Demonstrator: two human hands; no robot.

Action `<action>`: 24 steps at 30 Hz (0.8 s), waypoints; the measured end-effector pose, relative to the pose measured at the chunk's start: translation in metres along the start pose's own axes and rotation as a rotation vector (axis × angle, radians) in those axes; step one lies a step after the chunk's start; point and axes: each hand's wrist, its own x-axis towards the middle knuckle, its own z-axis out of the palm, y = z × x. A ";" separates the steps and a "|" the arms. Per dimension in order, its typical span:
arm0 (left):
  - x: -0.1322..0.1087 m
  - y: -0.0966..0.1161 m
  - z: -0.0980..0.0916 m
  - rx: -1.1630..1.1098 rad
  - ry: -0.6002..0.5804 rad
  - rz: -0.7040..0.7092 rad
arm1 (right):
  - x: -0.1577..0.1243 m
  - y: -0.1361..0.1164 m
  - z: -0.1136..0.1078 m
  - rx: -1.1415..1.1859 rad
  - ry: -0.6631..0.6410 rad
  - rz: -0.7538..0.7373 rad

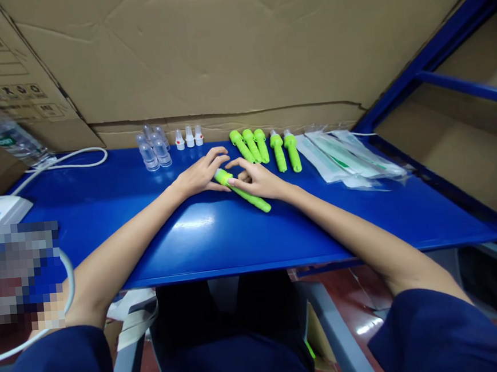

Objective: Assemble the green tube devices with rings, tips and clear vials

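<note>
Far left of the left fingers: bottle (10,136), socket box (3,211). Nearer, just beyond the left wrist, clear caps (150,158) stood in a cluster, then three white caps (189,137) behind the left fingers.

Left hand (198,175): thumb and forefinger were spread wide around the pen's head; couldn't tell whether the other fingertips gripped it. Green pen (253,199) lay slantwise, head between both hands' fingers, tail sticking out below the right fingers, toward the body. Right hand (265,182): thumb lay on the pen near its collar, forefinger reached across above it, other fingers curled in, so it held the pen.

Pen looked light, stiff plastic, probably a bit slippery on the smooth barrel; clear tip likely the fragile bit. Best hold seemed the barrel just under the collar, off the tip.

Beyond the right fingers: three green pens (252,147), then two tipped pens (278,152). Farthest right of the right fingers, thin packets (336,156) overlapped on the blue table (219,248).
</note>
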 end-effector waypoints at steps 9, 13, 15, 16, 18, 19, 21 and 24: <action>0.000 -0.002 0.012 -0.208 -0.072 -0.109 | 0.003 0.000 0.005 -0.009 -0.071 0.005; 0.001 0.004 0.009 -0.092 -0.089 -0.139 | 0.004 -0.003 0.004 -0.018 -0.063 0.063; 0.002 0.009 0.005 0.008 -0.105 -0.158 | 0.004 -0.005 0.004 -0.056 -0.043 0.101; 0.003 0.011 0.003 0.053 -0.112 -0.169 | 0.004 -0.006 0.004 -0.092 -0.028 0.123; 0.004 0.014 0.000 0.113 -0.124 -0.193 | 0.004 -0.007 0.005 -0.196 0.012 0.170; 0.004 0.015 -0.002 0.126 -0.122 -0.208 | 0.004 -0.008 0.005 -0.258 0.032 0.198; 0.004 0.016 -0.003 0.128 -0.107 -0.242 | 0.005 -0.008 0.004 -0.371 0.064 0.265; 0.005 0.017 -0.004 0.110 -0.091 -0.282 | 0.008 -0.006 0.002 -0.496 0.091 0.378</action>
